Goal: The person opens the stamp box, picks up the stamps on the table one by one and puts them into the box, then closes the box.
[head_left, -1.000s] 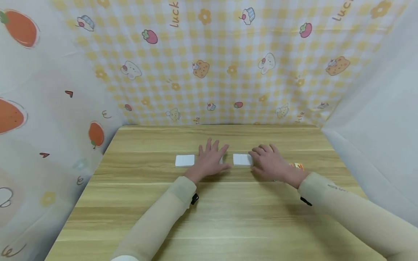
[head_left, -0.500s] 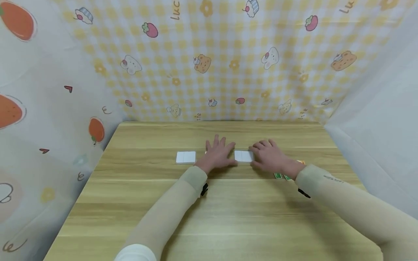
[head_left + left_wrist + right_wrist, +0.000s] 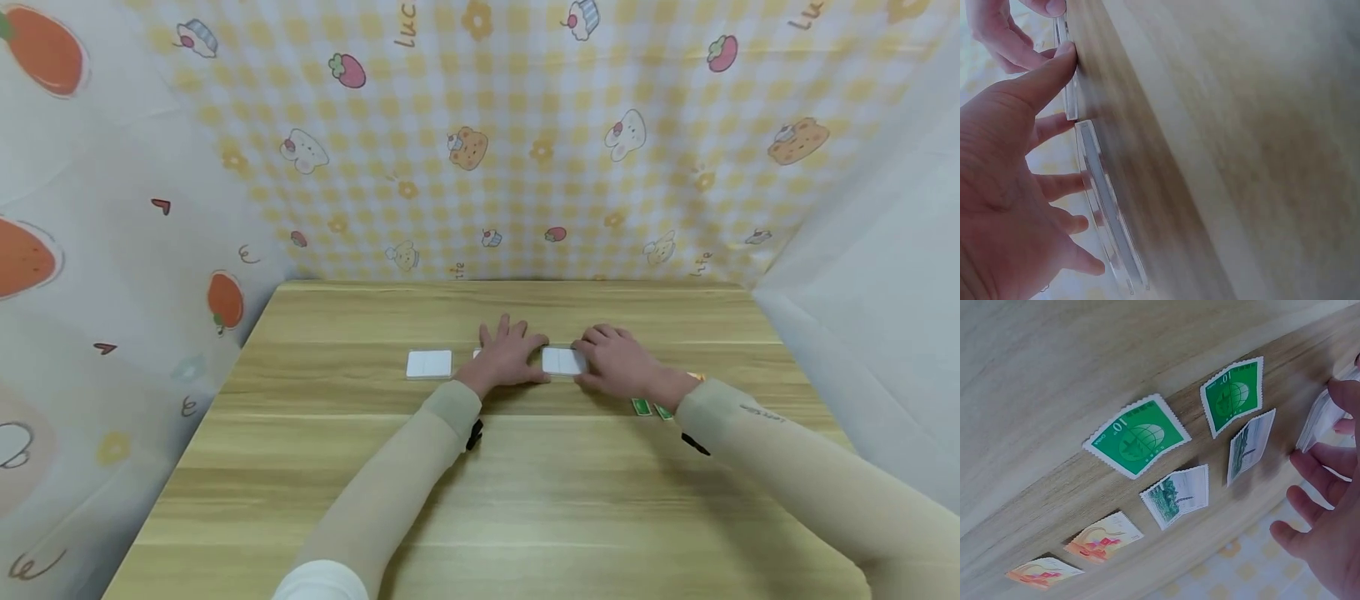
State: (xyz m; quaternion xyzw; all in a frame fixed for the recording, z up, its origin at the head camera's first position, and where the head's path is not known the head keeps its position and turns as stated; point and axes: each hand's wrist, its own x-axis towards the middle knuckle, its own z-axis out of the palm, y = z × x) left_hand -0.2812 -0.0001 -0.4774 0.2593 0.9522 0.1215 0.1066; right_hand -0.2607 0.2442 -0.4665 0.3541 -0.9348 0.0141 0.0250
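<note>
A flat clear plastic case with a white insert [image 3: 564,361] lies on the table between the two hands. My right hand [image 3: 618,362] holds its right end, thumb at the near edge and forefinger at the far edge. In the right wrist view, the other right fingers [image 3: 1288,537] are bent beside that case [image 3: 1322,419]. The left hand [image 3: 506,357] has its fingers spread, with thumb [image 3: 1063,62] and forefinger at the case's left end. Under the left hand, a second clear case [image 3: 1110,206] is mostly hidden in the head view.
A third white-filled case [image 3: 429,364] lies to the left. Right of the right hand, several stamps lie on the wooden table [image 3: 525,500]: green ones [image 3: 1141,437], landscape ones [image 3: 1175,494] and orange ones [image 3: 1104,537]. A checkered curtain [image 3: 510,167] hangs behind the table.
My left hand has shifted right, from over the middle case to the left end of the right-hand case. The right hand has stayed at that case's right end, and the camera view has shifted slightly.
</note>
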